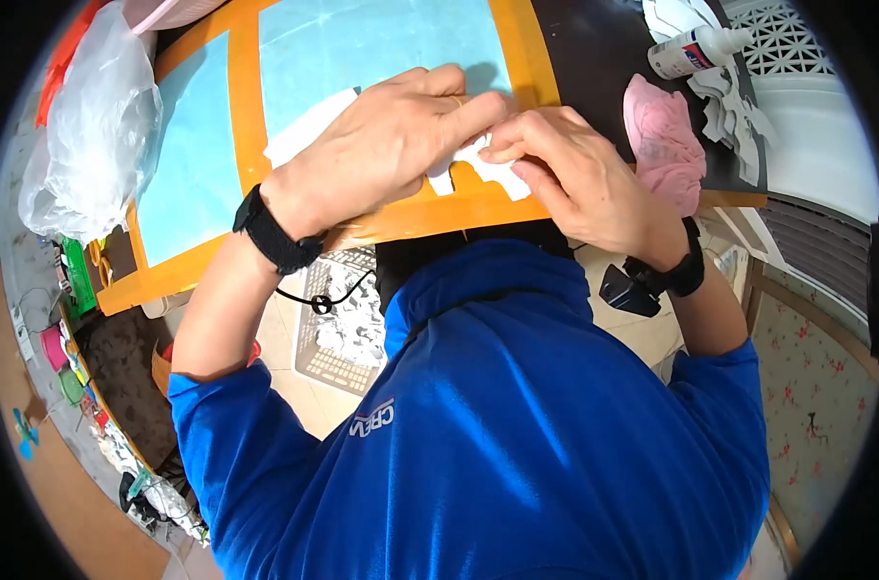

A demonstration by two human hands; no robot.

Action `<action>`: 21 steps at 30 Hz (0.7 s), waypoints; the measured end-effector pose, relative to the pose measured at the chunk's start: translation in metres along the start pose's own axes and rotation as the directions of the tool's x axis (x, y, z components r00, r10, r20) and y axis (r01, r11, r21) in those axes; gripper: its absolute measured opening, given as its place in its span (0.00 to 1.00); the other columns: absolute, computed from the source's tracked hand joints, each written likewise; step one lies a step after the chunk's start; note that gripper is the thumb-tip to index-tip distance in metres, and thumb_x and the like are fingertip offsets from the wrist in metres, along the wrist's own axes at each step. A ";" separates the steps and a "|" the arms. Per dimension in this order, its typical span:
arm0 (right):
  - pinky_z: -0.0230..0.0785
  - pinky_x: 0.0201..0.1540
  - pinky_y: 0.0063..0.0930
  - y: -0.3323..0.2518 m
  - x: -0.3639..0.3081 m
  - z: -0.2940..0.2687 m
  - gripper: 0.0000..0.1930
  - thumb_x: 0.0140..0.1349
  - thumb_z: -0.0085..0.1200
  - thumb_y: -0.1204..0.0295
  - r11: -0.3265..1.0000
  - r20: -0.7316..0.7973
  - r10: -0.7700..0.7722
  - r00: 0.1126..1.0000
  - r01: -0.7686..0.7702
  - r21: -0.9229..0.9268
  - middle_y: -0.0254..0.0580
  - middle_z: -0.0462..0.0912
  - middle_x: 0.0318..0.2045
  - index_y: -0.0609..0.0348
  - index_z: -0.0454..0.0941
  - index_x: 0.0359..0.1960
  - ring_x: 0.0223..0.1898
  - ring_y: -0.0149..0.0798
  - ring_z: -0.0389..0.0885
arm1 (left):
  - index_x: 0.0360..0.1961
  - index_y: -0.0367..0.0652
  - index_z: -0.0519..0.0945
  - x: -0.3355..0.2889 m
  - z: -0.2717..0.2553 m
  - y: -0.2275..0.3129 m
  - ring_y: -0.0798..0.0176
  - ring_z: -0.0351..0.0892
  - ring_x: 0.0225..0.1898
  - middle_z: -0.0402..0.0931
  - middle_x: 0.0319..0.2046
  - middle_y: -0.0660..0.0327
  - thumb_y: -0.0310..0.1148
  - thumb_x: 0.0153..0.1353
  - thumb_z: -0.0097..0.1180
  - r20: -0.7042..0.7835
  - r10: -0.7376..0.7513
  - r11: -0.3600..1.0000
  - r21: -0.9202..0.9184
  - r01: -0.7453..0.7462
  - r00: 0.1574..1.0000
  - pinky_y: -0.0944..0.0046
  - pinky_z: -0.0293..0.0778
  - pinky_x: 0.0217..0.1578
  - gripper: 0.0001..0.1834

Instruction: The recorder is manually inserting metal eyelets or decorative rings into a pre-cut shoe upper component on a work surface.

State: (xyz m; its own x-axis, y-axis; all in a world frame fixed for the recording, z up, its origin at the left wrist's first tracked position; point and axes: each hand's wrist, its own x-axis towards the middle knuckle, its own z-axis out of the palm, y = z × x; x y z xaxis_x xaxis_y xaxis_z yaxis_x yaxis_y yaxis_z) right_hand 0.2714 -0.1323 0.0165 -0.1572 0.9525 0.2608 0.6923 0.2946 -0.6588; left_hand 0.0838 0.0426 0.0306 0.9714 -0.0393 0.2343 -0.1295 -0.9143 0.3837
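As hands (377, 135) (585, 174) curl over white cutout (505, 178), right pinching, left unclear, cloth (664, 145), bottle (691, 54) nearby

Paper piece (505, 178) between left hand (386, 130) and right hand (583, 176), cloth (664, 140) rightward, bag (99, 126) far left.

Left fingers (476, 115) and right fingers (533, 131) at white cutout (502, 176), orange-blue tabletop (381, 39) beneath
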 end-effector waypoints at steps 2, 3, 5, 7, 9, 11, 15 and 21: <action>0.71 0.59 0.47 0.001 -0.001 0.001 0.11 0.70 0.53 0.79 1.000 -0.001 0.001 1.000 -0.001 -0.014 0.46 0.85 0.42 0.57 0.74 0.52 0.48 0.51 0.85 | 0.61 0.44 0.76 -0.001 0.001 0.005 0.43 0.81 0.43 0.77 0.39 0.54 0.19 0.55 0.61 -0.006 -0.007 0.999 0.049 0.007 1.000 0.49 0.81 0.45 0.29; 0.71 0.59 0.47 0.001 -0.002 0.001 0.11 0.70 0.53 0.79 1.000 -0.001 0.000 1.000 0.000 -0.019 0.46 0.85 0.42 0.57 0.74 0.52 0.48 0.51 0.85 | 0.62 0.44 0.76 -0.002 0.002 0.007 0.43 0.81 0.43 0.77 0.40 0.54 0.20 0.54 0.62 -0.013 -0.015 0.997 0.070 0.016 1.000 0.49 0.80 0.46 0.31; 0.71 0.61 0.47 0.001 -0.003 0.001 0.10 0.70 0.53 0.79 1.000 0.000 0.006 1.000 -0.006 -0.013 0.46 0.85 0.43 0.57 0.74 0.52 0.49 0.51 0.85 | 0.65 0.45 0.76 -0.005 0.001 0.013 0.45 0.81 0.45 0.79 0.41 0.55 0.21 0.54 0.62 -0.015 -0.032 0.996 0.088 0.034 0.999 0.50 0.79 0.48 0.33; 0.71 0.62 0.47 0.001 -0.003 0.002 0.10 0.71 0.53 0.79 1.000 -0.006 0.008 1.000 -0.008 -0.017 0.46 0.86 0.44 0.57 0.74 0.52 0.50 0.51 0.85 | 0.68 0.46 0.75 -0.008 -0.005 0.019 0.46 0.82 0.49 0.82 0.44 0.56 0.22 0.55 0.63 -0.004 -0.052 0.995 0.083 0.052 0.999 0.51 0.78 0.52 0.35; 0.70 0.63 0.46 0.002 -0.004 0.003 0.11 0.71 0.53 0.79 1.000 -0.012 0.002 1.000 -0.002 -0.025 0.46 0.86 0.45 0.57 0.74 0.53 0.52 0.51 0.86 | 0.70 0.47 0.75 -0.017 -0.004 0.022 0.49 0.81 0.53 0.84 0.46 0.58 0.25 0.58 0.65 -0.042 -0.054 0.993 0.098 0.058 0.998 0.50 0.75 0.56 0.36; 0.70 0.64 0.46 0.002 -0.004 0.003 0.11 0.71 0.53 0.79 1.000 -0.010 0.000 1.000 -0.001 -0.019 0.45 0.87 0.47 0.58 0.74 0.54 0.53 0.52 0.85 | 0.69 0.48 0.77 -0.024 -0.003 0.028 0.50 0.80 0.57 0.86 0.48 0.60 0.28 0.59 0.66 -0.062 -0.077 0.986 0.142 0.085 0.995 0.49 0.73 0.60 0.33; 0.70 0.65 0.46 0.004 -0.005 0.003 0.13 0.71 0.52 0.80 1.000 -0.022 -0.015 1.000 0.015 -0.022 0.46 0.88 0.49 0.59 0.74 0.56 0.55 0.52 0.85 | 0.61 0.50 0.83 -0.031 0.004 0.040 0.50 0.78 0.62 0.86 0.50 0.65 0.33 0.61 0.70 -0.097 -0.130 0.953 0.263 0.151 0.987 0.47 0.71 0.63 0.25; 0.71 0.64 0.47 0.001 -0.004 0.001 0.14 0.72 0.51 0.80 1.000 0.008 0.018 1.000 -0.018 0.001 0.47 0.88 0.54 0.59 0.75 0.57 0.56 0.53 0.85 | 0.52 0.49 0.87 -0.037 0.018 0.055 0.51 0.75 0.64 0.83 0.52 0.66 0.35 0.62 0.71 -0.194 -0.193 0.917 0.313 0.247 0.962 0.47 0.70 0.67 0.16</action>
State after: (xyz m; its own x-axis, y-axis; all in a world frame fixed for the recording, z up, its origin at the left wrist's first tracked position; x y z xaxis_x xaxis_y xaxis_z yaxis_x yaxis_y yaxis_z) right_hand 0.2722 -0.1355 0.0141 -0.1504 0.9583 0.2432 0.6945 0.2774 -0.6639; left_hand 0.0445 -0.0138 0.0266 0.9205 0.2170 0.3249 0.1839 -0.9743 0.1298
